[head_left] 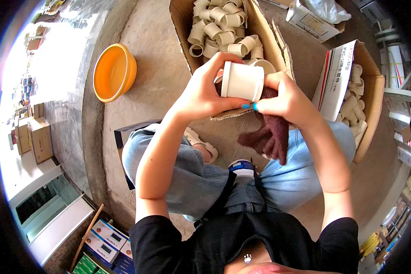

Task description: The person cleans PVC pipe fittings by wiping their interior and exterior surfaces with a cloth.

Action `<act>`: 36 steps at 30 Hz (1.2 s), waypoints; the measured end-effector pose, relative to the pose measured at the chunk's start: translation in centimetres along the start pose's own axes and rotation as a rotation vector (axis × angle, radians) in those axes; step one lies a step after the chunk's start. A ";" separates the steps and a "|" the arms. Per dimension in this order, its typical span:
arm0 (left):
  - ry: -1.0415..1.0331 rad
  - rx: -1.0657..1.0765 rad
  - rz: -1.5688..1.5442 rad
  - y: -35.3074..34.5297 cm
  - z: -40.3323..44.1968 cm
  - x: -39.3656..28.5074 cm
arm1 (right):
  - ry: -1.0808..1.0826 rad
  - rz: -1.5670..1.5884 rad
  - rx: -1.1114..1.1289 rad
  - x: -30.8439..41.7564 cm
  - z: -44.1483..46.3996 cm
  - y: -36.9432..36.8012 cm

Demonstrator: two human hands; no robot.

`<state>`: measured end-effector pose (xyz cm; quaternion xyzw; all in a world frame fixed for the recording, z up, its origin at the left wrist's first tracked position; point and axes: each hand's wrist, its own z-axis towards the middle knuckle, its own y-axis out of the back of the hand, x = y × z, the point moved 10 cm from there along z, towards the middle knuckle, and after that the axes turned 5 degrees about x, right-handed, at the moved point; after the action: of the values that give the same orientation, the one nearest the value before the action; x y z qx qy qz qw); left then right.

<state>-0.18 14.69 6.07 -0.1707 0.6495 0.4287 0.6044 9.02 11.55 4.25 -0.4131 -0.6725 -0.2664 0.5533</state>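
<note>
A cream PVC pipe fitting (243, 82) with rimmed ends is held up between both hands over the near end of a cardboard box. My left hand (204, 89) grips its left end, thumb along the lower edge. On the other end, my right hand (285, 98) is closed, its blue-nailed thumb close to the left one. A dark brown cloth (274, 132) hangs below my right hand; what pins it there is partly hidden. Behind the hands, the open cardboard box (278, 43) holds many cream pipe fittings (219, 27).
An orange basin (115, 73) stands on the concrete floor to the left. At the right, a printed carton (372, 109) holds more fittings. Another carton (313, 23) with a clear plastic bag is at the back. Small boxes (105, 242) and a wooden stick (86, 235) lie lower left.
</note>
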 end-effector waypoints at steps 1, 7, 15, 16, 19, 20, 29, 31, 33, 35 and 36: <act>-0.025 0.003 0.046 0.0 0.1 -0.6 | -0.107 0.178 0.011 -1.0 -0.2 -0.2; -0.329 -0.030 0.430 0.7 0.2 -3.4 | -0.217 0.747 -0.090 -2.8 -0.7 -1.0; 0.123 0.044 -0.065 0.7 -0.5 1.0 | 0.138 -0.056 0.073 0.8 -0.3 -2.2; 0.221 0.017 -0.116 0.5 -0.7 1.8 | 0.016 -0.188 0.093 -0.2 -0.3 -2.1; 0.365 -0.034 -0.297 -0.3 -1.1 4.0 | 0.441 -0.787 -0.032 1.9 -0.5 -2.3; 0.405 -0.035 -0.311 -0.5 -1.3 4.2 | 0.461 -0.898 -0.064 1.8 -0.6 -2.4; -0.093 0.022 0.025 0.3 -0.7 -0.2 | -0.002 0.001 0.036 -1.6 -0.3 -1.7; -0.327 -0.012 0.293 0.3 -1.1 -2.1 | -0.063 0.364 0.066 -2.7 -0.8 -2.0; -0.410 -0.037 0.361 0.0 -1.4 -2.8 | -0.151 0.487 0.030 -2.8 -1.3 -2.1; -0.493 -0.090 0.400 -0.1 -1.6 -3.7 | -0.195 0.550 0.001 -2.4 -1.8 -2.2; -0.488 -0.082 0.410 -0.2 -1.7 -3.8 | -0.197 0.547 -0.008 -1.9 -1.8 -2.2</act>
<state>-0.28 12.15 9.34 0.0474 0.4884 0.5957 0.6359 8.18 8.42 3.07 -0.6054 -0.5852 -0.0686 0.5351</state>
